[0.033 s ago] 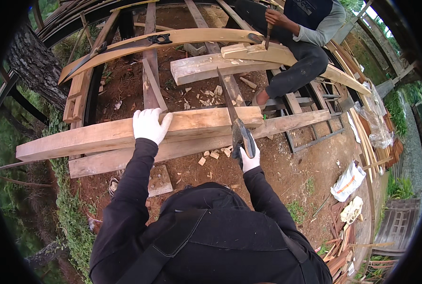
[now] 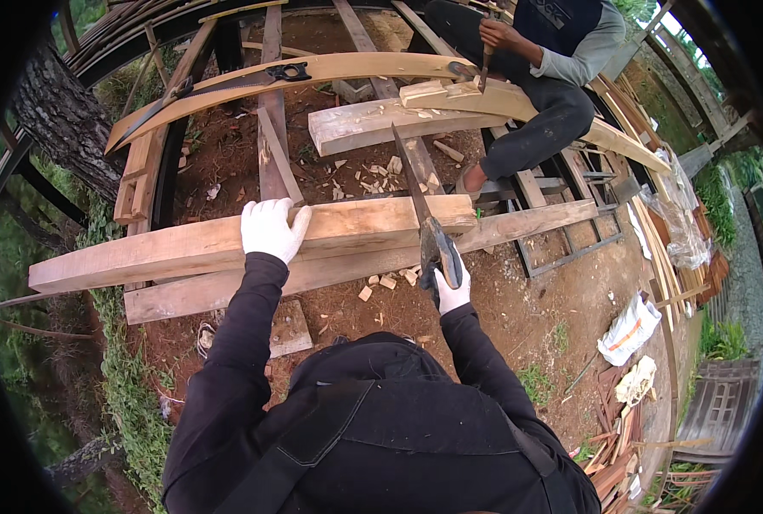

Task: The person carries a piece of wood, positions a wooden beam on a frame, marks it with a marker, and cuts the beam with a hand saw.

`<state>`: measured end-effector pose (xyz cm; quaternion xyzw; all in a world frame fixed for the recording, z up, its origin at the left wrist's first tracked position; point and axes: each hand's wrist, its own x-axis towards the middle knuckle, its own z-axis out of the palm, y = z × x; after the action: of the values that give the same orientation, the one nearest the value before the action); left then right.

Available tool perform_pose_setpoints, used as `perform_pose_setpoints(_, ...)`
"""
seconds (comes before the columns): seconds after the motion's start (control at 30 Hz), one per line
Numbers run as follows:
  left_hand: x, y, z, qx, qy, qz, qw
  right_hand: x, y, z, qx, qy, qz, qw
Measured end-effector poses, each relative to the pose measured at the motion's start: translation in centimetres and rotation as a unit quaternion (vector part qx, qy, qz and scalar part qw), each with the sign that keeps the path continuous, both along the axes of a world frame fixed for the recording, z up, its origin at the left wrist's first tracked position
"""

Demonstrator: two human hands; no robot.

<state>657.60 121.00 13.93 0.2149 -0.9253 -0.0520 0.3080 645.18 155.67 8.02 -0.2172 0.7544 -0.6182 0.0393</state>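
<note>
Plainly, your white-gloved left hand (image 2: pixel 272 230) is lying about midway along the long, pale, squared timber beam (image 2: pixel 364 219). Its fingers are staying unclenched, reaching over the top toward the far edge, while its thumb is standing off to the right; presumably the palm is bearing down so that the beam isn't rolling or sliding. Your white-gloved right hand (image 2: pixel 451 284) is wrapping its fingers tightly round the handle of the long, dark-handled steel handsaw (image 2: pixel 419 199). You are holding that handle on the beam's near side, and the blade is crossing above the right end, pointing far and slightly left; I cannot tell whether its teeth are biting into wood.

The beam is stretching left to right, probably resting on the weathered brown plank (image 2: pixel 272 163) to keep it off the ground. A long, greyish timber (image 2: pixel 201 294) is running lower along its near side, perhaps steadying it.

On the far right, a seated co-worker in dark trousers (image 2: pixel 546 107) is gripping a slim upright tool (image 2: pixel 486 67) against a pale notched timber (image 2: pixel 505 98), seemingly keeping its tip in place.
</note>
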Motion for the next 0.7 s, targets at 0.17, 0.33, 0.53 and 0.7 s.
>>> perform_pose_setpoints(0.17,-0.2,-0.1,0.3,0.041,-0.017,0.006,0.999,-0.1,-0.2,0.0,-0.024,-0.044,0.007,0.999)
perform_pose_setpoints(0.33,-0.4,-0.3,0.3,0.038,-0.012,0.004,0.999,0.5,-0.6,0.9,-0.007,-0.027,-0.012,1.000)
perform_pose_setpoints(0.53,-0.3,-0.4,-0.4,0.024,0.028,-0.001,0.999,1.5,-1.4,3.1,-0.095,-0.136,0.002,0.986)
perform_pose_setpoints(0.7,-0.4,-0.2,-0.5,0.019,0.029,-0.001,0.999,0.4,-0.3,1.2,-0.011,-0.040,0.003,0.999)
